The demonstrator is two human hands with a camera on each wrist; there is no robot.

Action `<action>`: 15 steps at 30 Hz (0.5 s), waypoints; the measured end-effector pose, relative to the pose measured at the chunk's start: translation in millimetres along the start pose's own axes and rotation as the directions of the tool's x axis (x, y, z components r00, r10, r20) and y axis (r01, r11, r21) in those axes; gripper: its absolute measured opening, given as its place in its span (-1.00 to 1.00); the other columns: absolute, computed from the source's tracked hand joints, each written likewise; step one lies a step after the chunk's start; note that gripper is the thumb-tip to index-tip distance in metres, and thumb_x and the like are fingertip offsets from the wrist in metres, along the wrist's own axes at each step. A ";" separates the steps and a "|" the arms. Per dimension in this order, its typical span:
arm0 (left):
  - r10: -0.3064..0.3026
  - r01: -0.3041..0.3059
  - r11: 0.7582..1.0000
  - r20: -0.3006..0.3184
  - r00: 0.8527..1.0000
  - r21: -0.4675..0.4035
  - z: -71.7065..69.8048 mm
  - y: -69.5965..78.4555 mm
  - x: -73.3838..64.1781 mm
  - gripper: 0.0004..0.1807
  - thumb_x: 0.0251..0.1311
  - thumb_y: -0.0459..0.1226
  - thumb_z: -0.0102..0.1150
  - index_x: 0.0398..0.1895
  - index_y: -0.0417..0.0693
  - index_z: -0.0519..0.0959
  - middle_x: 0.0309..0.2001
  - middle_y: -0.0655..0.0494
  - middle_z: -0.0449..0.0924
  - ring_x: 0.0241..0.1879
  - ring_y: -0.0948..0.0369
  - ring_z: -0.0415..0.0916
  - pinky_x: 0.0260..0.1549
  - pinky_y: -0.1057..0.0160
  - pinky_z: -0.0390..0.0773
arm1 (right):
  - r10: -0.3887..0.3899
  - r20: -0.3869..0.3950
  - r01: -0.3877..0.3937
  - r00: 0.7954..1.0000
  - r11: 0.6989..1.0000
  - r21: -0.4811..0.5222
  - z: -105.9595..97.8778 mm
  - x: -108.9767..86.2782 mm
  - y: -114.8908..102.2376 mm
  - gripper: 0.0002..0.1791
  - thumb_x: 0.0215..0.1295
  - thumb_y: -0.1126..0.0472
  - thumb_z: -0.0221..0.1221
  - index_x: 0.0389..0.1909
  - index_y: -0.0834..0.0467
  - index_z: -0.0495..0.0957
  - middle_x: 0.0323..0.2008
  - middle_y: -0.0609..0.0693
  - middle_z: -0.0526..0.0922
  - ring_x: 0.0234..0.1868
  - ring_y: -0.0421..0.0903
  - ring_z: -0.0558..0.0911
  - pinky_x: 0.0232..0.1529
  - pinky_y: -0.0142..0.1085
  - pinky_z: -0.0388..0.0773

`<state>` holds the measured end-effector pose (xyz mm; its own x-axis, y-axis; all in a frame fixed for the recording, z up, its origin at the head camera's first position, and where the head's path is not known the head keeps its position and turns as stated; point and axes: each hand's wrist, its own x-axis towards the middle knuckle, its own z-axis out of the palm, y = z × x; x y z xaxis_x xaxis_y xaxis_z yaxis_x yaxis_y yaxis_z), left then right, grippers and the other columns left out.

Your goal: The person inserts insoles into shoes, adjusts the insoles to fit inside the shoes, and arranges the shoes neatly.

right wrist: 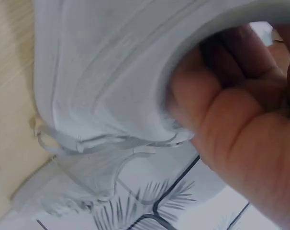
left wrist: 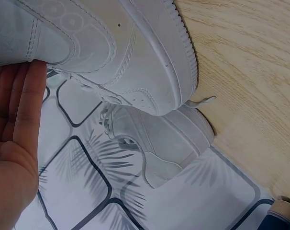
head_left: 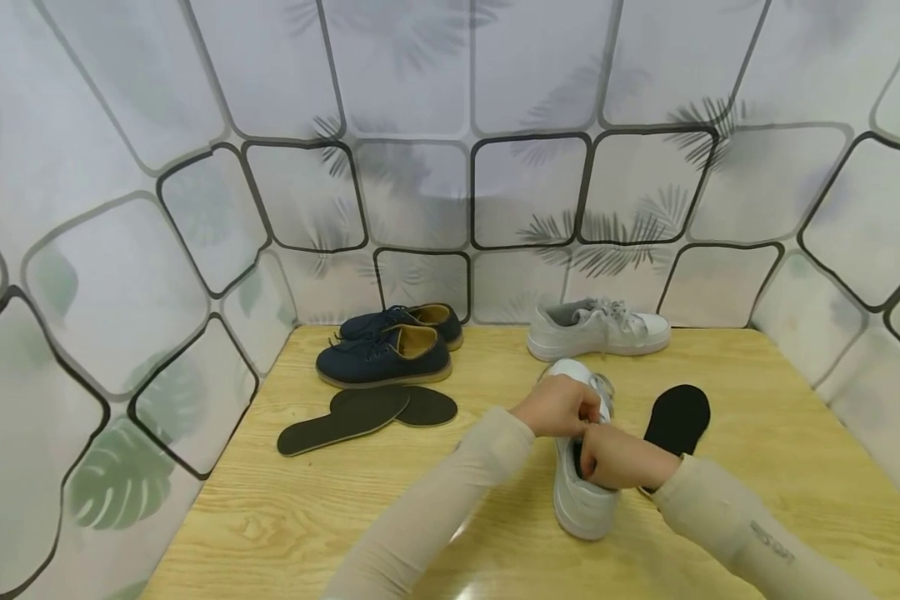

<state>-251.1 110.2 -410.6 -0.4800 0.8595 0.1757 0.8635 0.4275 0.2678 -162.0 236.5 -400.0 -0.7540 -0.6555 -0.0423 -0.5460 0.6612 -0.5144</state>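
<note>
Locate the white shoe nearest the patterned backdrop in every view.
Head: rear white shoe, right of centre, beyond the nearer white shoe.
Left wrist: just below centre, partly hidden behind the nearer white shoe.
Right wrist: lower left, blurred, below the nearer white shoe.
Shared landmark: patterned backdrop.

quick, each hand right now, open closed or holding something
Left hand: at the white shoe's opening, fingertips hidden; grip can't be told.
Right hand: reaching into the same shoe; whether it holds anything can't be told.
</note>
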 end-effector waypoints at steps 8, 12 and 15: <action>0.008 -0.008 1.000 -0.008 1.000 -0.023 4.4 1.7 -0.6 -0.87 0.02 -0.19 0.40 -0.57 0.13 0.61 -0.63 0.40 0.46 -0.56 0.46 0.35 -0.52 0.55 0.28 | -0.062 0.099 0.061 0.993 0.998 0.005 -3.6 -1.8 -6.1 -0.49 -0.10 0.63 0.07 -0.88 0.09 0.08 -0.74 -0.34 -0.11 -0.69 -0.40 -0.14 -0.63 -0.51 -0.12; 0.000 0.000 1.000 0.002 1.000 -0.022 1.7 0.0 -0.4 -0.85 0.03 -0.16 0.41 -0.57 0.13 0.61 -0.62 0.40 0.46 -0.56 0.46 0.35 -0.51 0.56 0.28 | -0.013 0.200 0.016 0.980 1.000 -0.012 -12.4 -3.0 -14.6 -0.49 0.08 0.59 0.05 -0.79 0.04 0.09 -0.72 -0.31 -0.05 -0.67 -0.36 -0.06 -0.58 -0.47 -0.04; -0.004 0.004 1.000 0.006 1.000 -0.019 0.3 -1.0 -0.6 -0.85 0.01 -0.17 0.42 -0.57 0.13 0.60 -0.63 0.39 0.45 -0.57 0.47 0.33 -0.52 0.56 0.28 | 0.069 0.269 -0.064 0.961 0.998 -0.029 -14.8 -3.0 -17.3 -0.51 0.09 0.61 -0.04 -0.73 0.01 0.08 -0.69 -0.26 -0.02 -0.62 -0.31 -0.04 -0.52 -0.43 -0.04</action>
<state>-251.6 109.3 -411.2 -0.4821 0.8596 0.1691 0.8587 0.4253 0.2859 -155.7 232.5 -378.4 -0.6637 -0.6823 -0.3067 -0.5074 0.7119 -0.4856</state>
